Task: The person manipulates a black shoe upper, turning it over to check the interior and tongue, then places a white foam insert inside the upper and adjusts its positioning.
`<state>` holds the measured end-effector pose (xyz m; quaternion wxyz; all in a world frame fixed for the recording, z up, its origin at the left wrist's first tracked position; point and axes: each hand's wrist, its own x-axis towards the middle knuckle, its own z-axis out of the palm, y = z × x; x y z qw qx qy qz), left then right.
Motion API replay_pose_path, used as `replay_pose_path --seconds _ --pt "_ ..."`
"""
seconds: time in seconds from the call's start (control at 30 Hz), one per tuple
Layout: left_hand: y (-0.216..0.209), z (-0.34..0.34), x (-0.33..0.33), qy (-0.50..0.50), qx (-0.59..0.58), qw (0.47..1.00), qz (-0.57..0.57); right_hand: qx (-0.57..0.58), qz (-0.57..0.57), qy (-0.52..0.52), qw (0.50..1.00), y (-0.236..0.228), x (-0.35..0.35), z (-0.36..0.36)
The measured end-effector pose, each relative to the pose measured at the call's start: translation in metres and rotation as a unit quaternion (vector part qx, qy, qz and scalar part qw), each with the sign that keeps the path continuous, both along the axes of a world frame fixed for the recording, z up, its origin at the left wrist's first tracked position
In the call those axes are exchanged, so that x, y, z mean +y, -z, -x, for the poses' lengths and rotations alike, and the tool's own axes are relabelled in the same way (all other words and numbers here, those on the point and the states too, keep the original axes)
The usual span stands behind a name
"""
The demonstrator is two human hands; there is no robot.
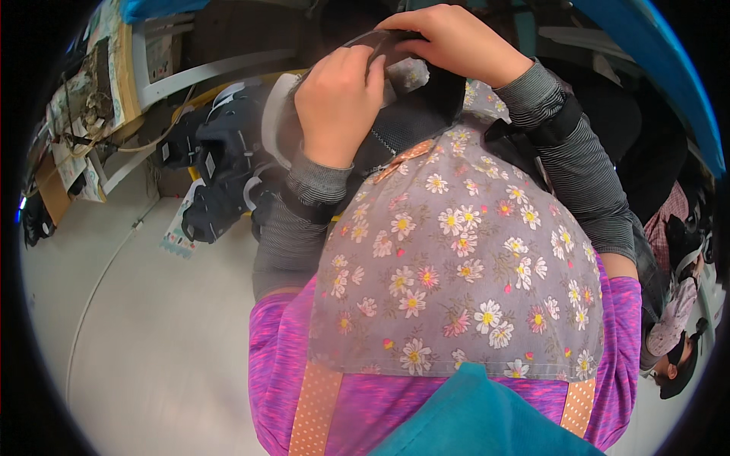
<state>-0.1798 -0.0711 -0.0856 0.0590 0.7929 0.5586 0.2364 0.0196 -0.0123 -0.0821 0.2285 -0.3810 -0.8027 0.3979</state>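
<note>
At the top middle, my left hand (338,102) is closed on the edge of a dark fabric piece (407,131) with a mesh-like surface. My right hand (460,42) pinches the same piece's upper edge, a little farther away and to the right. The piece hangs over my lap against a grey flowered apron (471,258). A pale curved band (275,121) shows just left of my left hand; I cannot tell whether it belongs to the piece. The fingertips of both hands are partly hidden by the fabric.
Several dark sewn pieces (228,144) with white bands hang or lie in a pile to my left. A cluttered stand (99,114) is at the far left, and a cable (99,285) crosses the pale floor. Another person (673,342) is at the far right.
</note>
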Motion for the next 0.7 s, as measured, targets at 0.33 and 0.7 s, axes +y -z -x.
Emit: replay_pose_path --seconds 0.33,0.7 --pt "0.004 0.005 0.005 -0.008 -0.038 0.998 -0.04 -0.069 -0.068 0.033 0.995 0.003 -0.007 0.005" --pt "-0.016 0.014 -0.019 -0.019 0.016 1.0 -0.01 0.002 0.029 0.05 0.998 0.005 -0.005 0.003"
